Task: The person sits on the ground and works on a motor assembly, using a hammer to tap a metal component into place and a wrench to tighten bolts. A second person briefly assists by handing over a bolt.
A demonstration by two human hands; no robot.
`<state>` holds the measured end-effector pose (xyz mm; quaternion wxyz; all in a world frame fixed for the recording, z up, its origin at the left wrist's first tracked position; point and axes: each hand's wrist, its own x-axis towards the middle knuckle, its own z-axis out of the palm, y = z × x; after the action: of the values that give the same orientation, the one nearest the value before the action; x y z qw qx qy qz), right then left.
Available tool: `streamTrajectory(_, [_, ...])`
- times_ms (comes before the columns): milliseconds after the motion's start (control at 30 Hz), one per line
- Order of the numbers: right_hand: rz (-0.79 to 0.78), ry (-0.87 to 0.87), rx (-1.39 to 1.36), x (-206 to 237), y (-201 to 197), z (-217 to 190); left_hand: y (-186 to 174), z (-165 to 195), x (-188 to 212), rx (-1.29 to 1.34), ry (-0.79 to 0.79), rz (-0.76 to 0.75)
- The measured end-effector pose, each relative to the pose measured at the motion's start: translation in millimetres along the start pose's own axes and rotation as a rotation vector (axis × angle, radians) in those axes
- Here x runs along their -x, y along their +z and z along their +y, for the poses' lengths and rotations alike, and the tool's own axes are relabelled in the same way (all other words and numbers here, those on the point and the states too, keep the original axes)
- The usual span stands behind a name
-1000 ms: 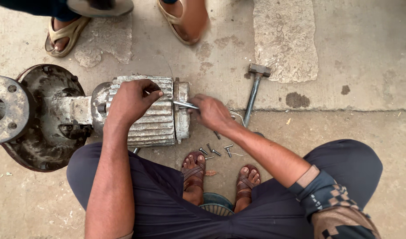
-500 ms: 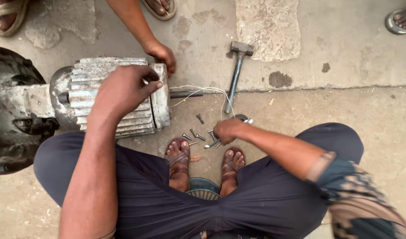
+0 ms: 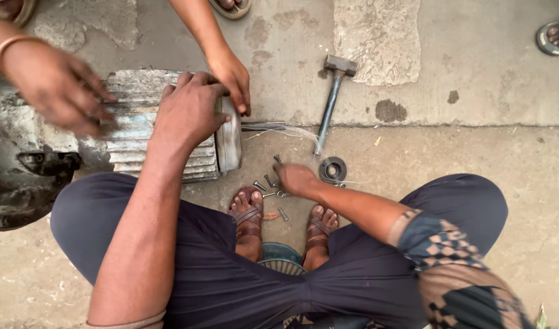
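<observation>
My left hand point(image 3: 188, 113) rests palm down on the ribbed grey casing of an electric motor point(image 3: 142, 131) lying on the concrete floor, near its round end cover point(image 3: 229, 137). My right hand point(image 3: 295, 178) is low over several loose bolts point(image 3: 268, 186) scattered between my sandalled feet; it is blurred, and whether it holds one I cannot tell. The motor's shaft point(image 3: 264, 127) sticks out to the right. Another person's hand point(image 3: 234, 76) touches the end cover from above, and a second hand point(image 3: 57, 88) with a bangle lies on the casing at left.
A hammer point(image 3: 331, 100) lies on the floor right of the shaft. A dark round ring part point(image 3: 332, 170) sits beside my right hand. A rusty pump housing point(image 3: 17, 170) joins the motor at left. Other people's sandalled feet point(image 3: 553, 38) show at the top edges.
My right hand left the shaft end and dropped to the bolts by my feet. Another person's two hands came onto the motor. My left hand stayed on the casing.
</observation>
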<state>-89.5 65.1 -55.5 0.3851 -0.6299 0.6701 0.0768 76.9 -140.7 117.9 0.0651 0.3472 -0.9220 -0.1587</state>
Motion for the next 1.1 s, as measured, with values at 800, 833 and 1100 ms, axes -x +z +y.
streamTrajectory(800, [0.666,-0.214,-0.589,8,-112,-71,29,-32,-45,-0.108,-0.145,-0.533])
streamTrajectory(833, [0.724,-0.209,-0.633,3,-109,-69,28,-35,-51,-0.121,-0.119,-0.554])
streamTrajectory(1100, [0.850,-0.191,-0.684,-19,-87,-71,43,-54,-63,-0.045,-0.129,-0.595])
